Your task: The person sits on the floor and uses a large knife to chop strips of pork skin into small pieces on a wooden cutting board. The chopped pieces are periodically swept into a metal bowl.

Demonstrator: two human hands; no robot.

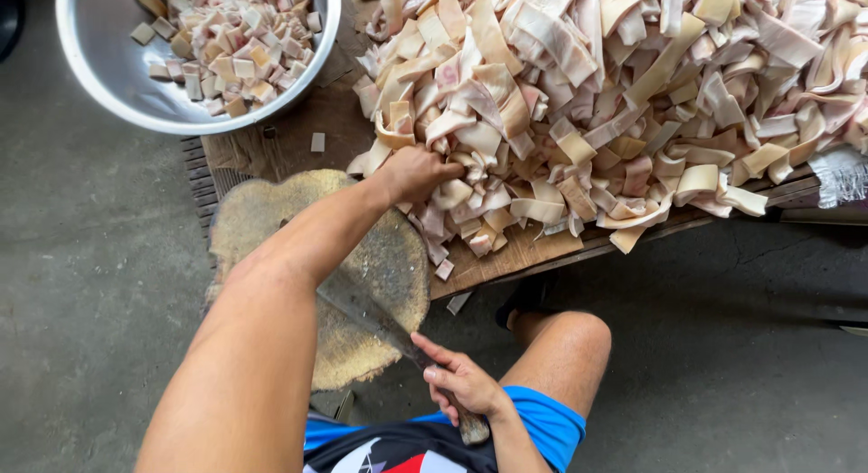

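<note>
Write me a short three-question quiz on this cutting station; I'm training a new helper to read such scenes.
1. True or false: the left hand reaches into the heap of strips.
2. What does the right hand grip?
A. a spoon
B. the cleaver
C. the bowl's rim
3. Fill in: the small cut squares lie in the metal ____.

Key
1. True; its fingers are among the strips at the heap's near edge.
2. B; the blade lies across the round chopping block.
3. bowl
</note>
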